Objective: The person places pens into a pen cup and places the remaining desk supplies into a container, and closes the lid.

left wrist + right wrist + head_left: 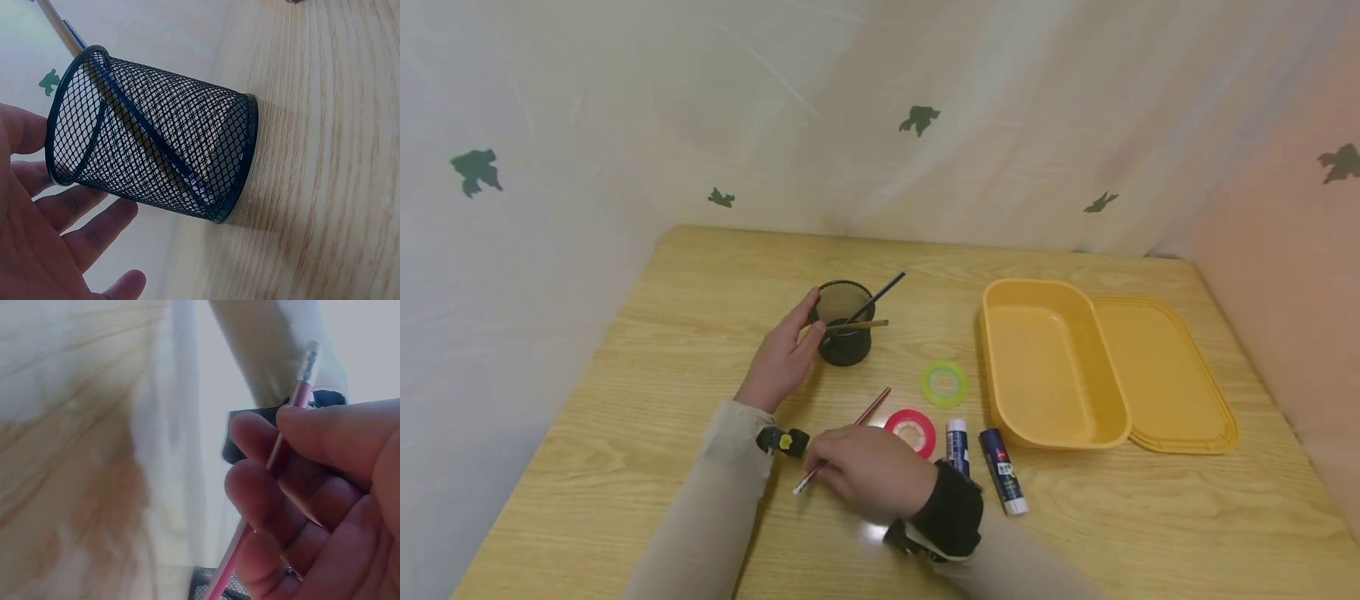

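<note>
A black mesh pencil cup stands upright on the table, holding a dark blue pencil and a tan one. My left hand holds the cup at its left side, the thumb at the rim and the fingers along the mesh; the outer fingers spread away from it. Low over the table in front of the cup, my right hand pinches a pink pencil between thumb and fingers. Its white eraser end points toward me, and the other end slants up toward the cup.
A pink tape roll and a yellow-green one lie right of the hands. Beside them are two glue sticks, one partly behind the right wrist, the other farther right. An orange box and its lid occupy the right side.
</note>
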Demonstrator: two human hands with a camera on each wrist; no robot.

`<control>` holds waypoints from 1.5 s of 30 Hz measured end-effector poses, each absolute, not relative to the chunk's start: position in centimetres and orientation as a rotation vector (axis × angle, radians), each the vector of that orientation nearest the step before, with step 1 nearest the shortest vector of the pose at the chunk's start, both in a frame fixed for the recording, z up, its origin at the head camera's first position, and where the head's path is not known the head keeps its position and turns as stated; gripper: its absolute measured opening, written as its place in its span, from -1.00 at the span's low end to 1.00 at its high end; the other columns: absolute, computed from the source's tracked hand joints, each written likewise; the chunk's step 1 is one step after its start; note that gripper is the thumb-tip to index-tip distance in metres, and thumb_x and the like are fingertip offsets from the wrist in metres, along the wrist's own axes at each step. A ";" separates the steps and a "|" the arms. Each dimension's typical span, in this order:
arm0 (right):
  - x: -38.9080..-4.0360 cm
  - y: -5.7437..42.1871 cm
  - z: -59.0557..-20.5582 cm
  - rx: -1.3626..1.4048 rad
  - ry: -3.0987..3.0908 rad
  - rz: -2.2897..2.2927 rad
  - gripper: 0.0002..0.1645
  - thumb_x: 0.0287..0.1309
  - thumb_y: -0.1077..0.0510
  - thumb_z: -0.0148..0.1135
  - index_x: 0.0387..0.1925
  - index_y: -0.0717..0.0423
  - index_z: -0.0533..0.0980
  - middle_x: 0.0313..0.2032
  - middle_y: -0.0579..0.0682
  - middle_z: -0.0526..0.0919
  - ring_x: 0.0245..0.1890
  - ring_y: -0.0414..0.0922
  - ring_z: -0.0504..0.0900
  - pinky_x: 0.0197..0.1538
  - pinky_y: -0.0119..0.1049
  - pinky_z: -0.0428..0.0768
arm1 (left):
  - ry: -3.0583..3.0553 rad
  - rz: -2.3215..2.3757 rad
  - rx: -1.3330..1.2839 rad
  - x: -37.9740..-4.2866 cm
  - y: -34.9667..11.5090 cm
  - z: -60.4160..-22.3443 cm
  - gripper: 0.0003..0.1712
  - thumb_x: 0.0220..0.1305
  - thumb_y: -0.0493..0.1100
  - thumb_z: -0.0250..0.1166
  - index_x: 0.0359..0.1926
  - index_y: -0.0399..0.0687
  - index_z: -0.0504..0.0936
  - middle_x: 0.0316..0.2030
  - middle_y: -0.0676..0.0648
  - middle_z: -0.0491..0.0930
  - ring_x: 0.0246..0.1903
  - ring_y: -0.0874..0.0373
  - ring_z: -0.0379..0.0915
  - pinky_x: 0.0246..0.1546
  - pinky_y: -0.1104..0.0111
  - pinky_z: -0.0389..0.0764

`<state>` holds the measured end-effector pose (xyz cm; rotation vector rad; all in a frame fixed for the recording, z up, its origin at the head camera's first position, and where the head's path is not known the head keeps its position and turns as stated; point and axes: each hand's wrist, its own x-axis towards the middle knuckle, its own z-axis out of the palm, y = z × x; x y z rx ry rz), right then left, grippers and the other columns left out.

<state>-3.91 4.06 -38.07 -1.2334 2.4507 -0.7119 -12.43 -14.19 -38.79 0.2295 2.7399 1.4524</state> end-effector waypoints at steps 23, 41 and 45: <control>-4.7 5.7 -36.2 -1.259 2.381 -1.203 -0.73 0.50 0.16 0.03 0.05 0.07 0.60 -0.09 -0.09 0.65 -0.10 -0.34 0.56 0.04 -0.43 0.56 | 2.741 1.456 0.230 -12.4 -14.1 -38.7 -0.32 0.59 0.08 -0.09 0.60 0.07 0.03 0.54 -0.01 0.06 0.50 0.00 0.01 0.48 0.03 0.09; -5.1 6.6 -35.4 -1.430 2.382 -1.765 -0.85 0.38 0.27 0.17 -0.17 0.22 0.65 -0.42 -0.06 0.63 -0.39 -0.27 0.56 -0.24 -0.42 0.63 | 2.752 1.453 0.242 -12.6 -14.4 -39.0 -0.33 0.59 0.08 -0.08 0.60 0.13 0.02 0.54 0.00 0.05 0.51 0.00 0.00 0.48 0.04 0.08; -5.0 6.7 -35.0 -1.401 2.410 -1.776 -0.83 0.39 0.25 0.17 -0.13 0.23 0.65 -0.31 0.00 0.71 -0.30 -0.20 0.67 -0.15 -0.40 0.66 | 2.754 1.437 0.227 -12.6 -14.3 -38.9 -0.33 0.59 0.09 -0.08 0.60 0.15 0.01 0.54 -0.01 0.05 0.50 -0.01 0.01 0.48 0.02 0.08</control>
